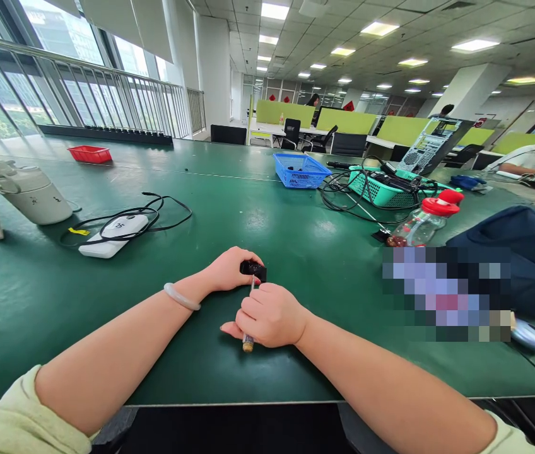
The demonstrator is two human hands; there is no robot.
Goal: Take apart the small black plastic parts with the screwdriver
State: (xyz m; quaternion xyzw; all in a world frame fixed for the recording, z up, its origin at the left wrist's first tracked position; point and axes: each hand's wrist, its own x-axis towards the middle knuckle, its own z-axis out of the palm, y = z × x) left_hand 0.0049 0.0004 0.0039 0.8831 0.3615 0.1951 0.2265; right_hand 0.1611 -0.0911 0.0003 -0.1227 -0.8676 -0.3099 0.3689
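My left hand [230, 269] is closed on a small black part [254, 271] near the front middle of the green table [229, 221]. What kind of part it is, I cannot make out. In my right hand [270, 315] is a screwdriver [247, 345], its handle end showing below the fist. Its thin metal shaft points away from me and reaches the black part. Whether the tip sits in a screw is hidden. My right thumb sticks out to the left beside the handle.
To the left lie a white power bank [113, 236] with a black cable, a pale bottle [35, 192] and a red tray [90, 154]. Farther back stand a blue basket [301, 173] and a cable-filled green basket [381, 192]. A red-lidded jar [416, 227] and dark bag [523, 258] are right.
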